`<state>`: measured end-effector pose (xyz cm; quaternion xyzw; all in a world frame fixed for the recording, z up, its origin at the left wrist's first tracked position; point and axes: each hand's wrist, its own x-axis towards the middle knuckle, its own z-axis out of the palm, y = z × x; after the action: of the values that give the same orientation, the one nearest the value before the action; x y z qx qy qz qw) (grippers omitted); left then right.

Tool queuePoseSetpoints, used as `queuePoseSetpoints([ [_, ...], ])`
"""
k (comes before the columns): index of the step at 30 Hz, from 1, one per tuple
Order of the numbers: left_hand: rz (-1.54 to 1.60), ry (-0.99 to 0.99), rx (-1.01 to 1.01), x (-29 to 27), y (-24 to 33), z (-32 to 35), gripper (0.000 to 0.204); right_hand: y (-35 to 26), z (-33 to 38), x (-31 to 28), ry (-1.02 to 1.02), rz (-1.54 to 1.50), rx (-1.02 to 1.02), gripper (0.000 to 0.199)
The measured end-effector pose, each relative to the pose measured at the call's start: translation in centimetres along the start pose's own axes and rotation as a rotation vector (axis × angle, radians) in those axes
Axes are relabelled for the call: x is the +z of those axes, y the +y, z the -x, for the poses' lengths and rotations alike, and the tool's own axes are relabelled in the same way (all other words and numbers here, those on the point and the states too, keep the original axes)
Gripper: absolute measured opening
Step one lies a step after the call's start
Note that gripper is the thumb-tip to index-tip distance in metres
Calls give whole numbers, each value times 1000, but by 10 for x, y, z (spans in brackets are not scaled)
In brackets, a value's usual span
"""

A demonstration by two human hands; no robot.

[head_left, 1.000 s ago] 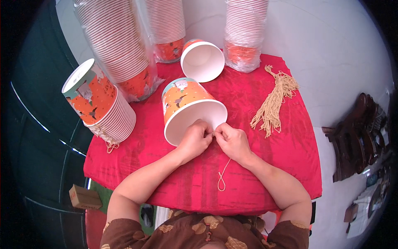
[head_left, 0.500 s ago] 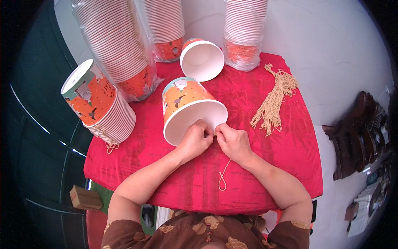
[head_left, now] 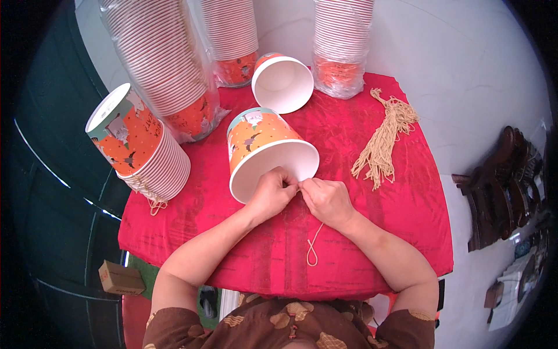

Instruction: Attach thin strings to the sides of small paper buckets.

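A large orange paper bucket [head_left: 256, 136] with a green base band lies tilted on its side, its white mouth turned toward me. At the right lower rim of that mouth my two hands meet, fingertips almost touching. My left hand [head_left: 272, 192] reaches just inside the rim, thumb and finger pinched; what is between them is too small to make out. My right hand [head_left: 326, 200], also closed in a pinch, sits at the outer edge of the rim. A thin beige string [head_left: 314, 244] trails from beneath it onto the cloth and ends in a small loop.
Another paper bucket [head_left: 283, 84] lies behind, mouth facing me. Nested buckets [head_left: 154, 154] lean at left, string hanging out. Plastic-wrapped bucket stacks [head_left: 157, 58] stand along the back. A bundle of beige strings [head_left: 386, 136] rests right on the red tablecloth [head_left: 395, 232]. A cardboard box [head_left: 121, 278] is below left.
My right fingers have shifted slightly left and bent further at the rim, closer to the left fingertips. The bucket and string have stayed nearly still.
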<state>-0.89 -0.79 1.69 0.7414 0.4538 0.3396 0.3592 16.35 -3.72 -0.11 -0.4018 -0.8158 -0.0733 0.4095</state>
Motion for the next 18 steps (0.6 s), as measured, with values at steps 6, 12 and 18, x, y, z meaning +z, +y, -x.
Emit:
queuePoseSetpoints([
  [6, -12, 4, 30, 5, -5, 2, 8, 3, 2, 1, -32, -199, 135, 5],
  [12, -89, 0, 94, 3, -5, 2, 8, 11, -1, -3, -192, -378, 336, 9],
  [18, -152, 5, 89, 2, -4, 3, 10, 13, -4, -6, -272, -463, 428, 13],
])
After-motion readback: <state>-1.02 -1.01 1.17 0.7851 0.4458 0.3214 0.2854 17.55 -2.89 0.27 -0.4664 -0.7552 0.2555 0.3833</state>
